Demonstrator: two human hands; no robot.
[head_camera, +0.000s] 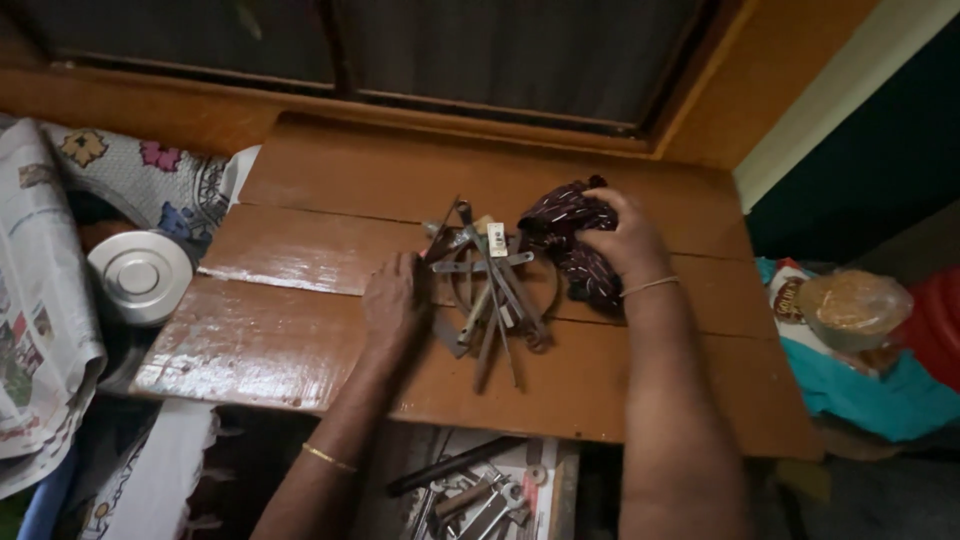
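Two bare hands work at one glossy brown wooden table (300, 340), made of planks with seams running across and a worn, shiny finish. At its centre lies one heap of metal tools (487, 290): flat spanners, thin rods and strips crossed over a round metal ring, too tangled to count piece by piece, all dull grey steel with one small pale tag on top. The left hand (393, 305) rests at 9 o'clock of the heap, fingers curled down onto its edge, touching the nearest pieces; whether it grips one I cannot tell. The right hand (628, 240) sits at 2 o'clock of the heap, closed over one dark patterned cloth (562, 215), soft and crumpled, bunched under the palm and trailing down toward 4 o'clock. Each wrist wears one thin bangle. At 9 o'clock of the table, well apart, stands one round steel lid (140, 275), smooth with concentric rings, beside one folded newspaper (35, 300) and a flowered fabric (150, 180). At 6 o'clock, below the table edge, an open box of more tools (480, 495) shows spanners and a dark handle. At 3 o'clock sits one clear bag of brown grains (850, 305) on teal cloth
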